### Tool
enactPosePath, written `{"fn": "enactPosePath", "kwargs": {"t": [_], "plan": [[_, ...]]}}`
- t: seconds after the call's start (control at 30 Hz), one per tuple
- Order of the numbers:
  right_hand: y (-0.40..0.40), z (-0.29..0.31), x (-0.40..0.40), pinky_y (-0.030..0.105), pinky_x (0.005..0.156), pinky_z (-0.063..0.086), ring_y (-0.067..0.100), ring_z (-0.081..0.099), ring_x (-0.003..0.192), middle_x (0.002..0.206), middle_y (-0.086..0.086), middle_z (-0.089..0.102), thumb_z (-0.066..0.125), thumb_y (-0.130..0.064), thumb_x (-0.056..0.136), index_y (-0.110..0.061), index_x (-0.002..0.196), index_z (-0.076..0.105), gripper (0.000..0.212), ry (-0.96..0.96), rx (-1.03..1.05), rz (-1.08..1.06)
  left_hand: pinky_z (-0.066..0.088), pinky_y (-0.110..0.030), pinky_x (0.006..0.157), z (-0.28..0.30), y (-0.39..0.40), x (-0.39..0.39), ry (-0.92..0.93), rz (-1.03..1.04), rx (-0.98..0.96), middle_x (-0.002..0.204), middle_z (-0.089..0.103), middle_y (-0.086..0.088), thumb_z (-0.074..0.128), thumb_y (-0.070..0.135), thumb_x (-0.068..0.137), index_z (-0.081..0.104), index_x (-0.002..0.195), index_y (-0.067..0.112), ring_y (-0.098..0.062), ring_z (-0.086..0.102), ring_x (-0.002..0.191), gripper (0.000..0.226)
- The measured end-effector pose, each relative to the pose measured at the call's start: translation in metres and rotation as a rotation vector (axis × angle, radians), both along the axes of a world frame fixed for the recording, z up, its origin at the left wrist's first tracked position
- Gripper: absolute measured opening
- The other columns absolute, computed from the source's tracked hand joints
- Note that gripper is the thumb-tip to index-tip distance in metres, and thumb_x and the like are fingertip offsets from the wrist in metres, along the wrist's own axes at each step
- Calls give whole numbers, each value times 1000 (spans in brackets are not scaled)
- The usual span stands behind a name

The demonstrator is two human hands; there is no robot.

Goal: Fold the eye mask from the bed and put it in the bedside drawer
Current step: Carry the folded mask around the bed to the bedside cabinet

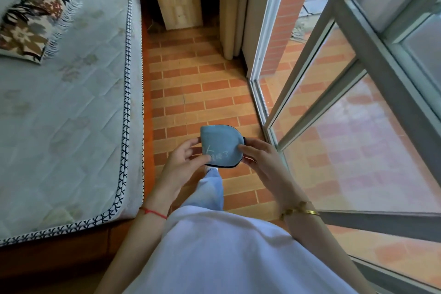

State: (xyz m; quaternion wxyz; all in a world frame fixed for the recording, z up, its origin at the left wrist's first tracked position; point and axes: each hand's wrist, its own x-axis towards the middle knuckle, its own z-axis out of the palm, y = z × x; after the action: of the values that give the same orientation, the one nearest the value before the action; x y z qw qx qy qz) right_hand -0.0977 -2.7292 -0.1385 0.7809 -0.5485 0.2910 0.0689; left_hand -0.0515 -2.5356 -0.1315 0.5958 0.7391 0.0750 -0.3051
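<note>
We held the folded light-blue fabric eye mask with its dark edging (220,146) between both hands, in the air above the orange brick-patterned floor (202,83), in the aisle between the bed and the glass door. Our left hand (183,162) was half open, its fingers loosely curled; the thumb pressed on the mask's lower left part and the fingertips touched its left edge. Our right hand (262,160) pinched the mask's right side, thumb on the top face and the other fingers underneath, mostly hidden. Both hands were thus closed on the mask, near each other, with only the fabric between them.

The mask was doubled over into a rounded half shape. Its straight side lay at the left and its curved outline swept up and round to the right. Its long axis ran roughly from upper left to lower right, and the blue face with pale lettering was turned up towards us. A dark strap end showed at the right side, just by our right thumb.

The quilted pale mattress with a blue cross-stitched border (71,114) lay to our left, its right edge running alongside the floor. The pale wooden bedside cabinet with drawers (177,5) stood well ahead, beyond the bed's far corner, drawers shut.
</note>
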Motion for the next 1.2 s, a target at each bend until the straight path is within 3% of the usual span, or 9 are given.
{"fn": "enactPosePath", "kwargs": {"t": [0.13,0.3,0.53,0.67,0.9,1.03,1.2], "plan": [[-15,-4,45,23,74,54,16,68,87,99,9,71,60,-2,87,0,110,66,24,-6,-4,11,44,-48,107,-5,-15,45,-4,16,0,125,63,-9,76,20,72,48,136,17,-25,60,118,70],[-31,-3,126,21,70,55,12,68,82,92,4,72,60,-1,87,-5,104,69,20,-21,-10,27,44,-47,107,-4,-30,123,-15,34,-1,136,54,-10,75,22,76,47,137,23,-26,56,123,67],[-49,4,254,20,68,54,13,68,84,91,2,73,60,-4,88,-5,105,68,19,-40,-9,44,51,-37,99,6,-48,249,-52,25,0,132,59,-9,73,18,80,45,138,20,-17,64,109,65],[-58,6,316,19,69,54,13,66,84,92,4,70,59,-4,88,-2,109,67,22,-51,-10,53,45,-47,106,8,-56,312,-54,15,31,138,53,-10,75,27,74,45,138,26,-24,55,122,70],[-81,2,400,22,72,53,12,62,76,87,5,69,59,-3,88,3,110,65,23,-63,21,18,43,-49,108,5,-77,401,-37,8,46,143,47,-12,76,25,75,44,139,25,-26,52,127,72],[-98,-4,457,26,75,51,13,63,77,84,2,69,60,-1,87,-1,105,66,19,-50,33,16,46,-47,105,0,-95,455,-39,6,45,135,57,-9,75,22,77,43,140,23,-24,58,120,71],[-130,-4,541,19,68,54,11,64,76,84,3,69,58,0,88,3,107,64,20,-56,46,50,49,-46,101,-4,-125,530,-30,32,20,130,61,-8,74,22,78,44,139,23,-21,64,112,69]]}}
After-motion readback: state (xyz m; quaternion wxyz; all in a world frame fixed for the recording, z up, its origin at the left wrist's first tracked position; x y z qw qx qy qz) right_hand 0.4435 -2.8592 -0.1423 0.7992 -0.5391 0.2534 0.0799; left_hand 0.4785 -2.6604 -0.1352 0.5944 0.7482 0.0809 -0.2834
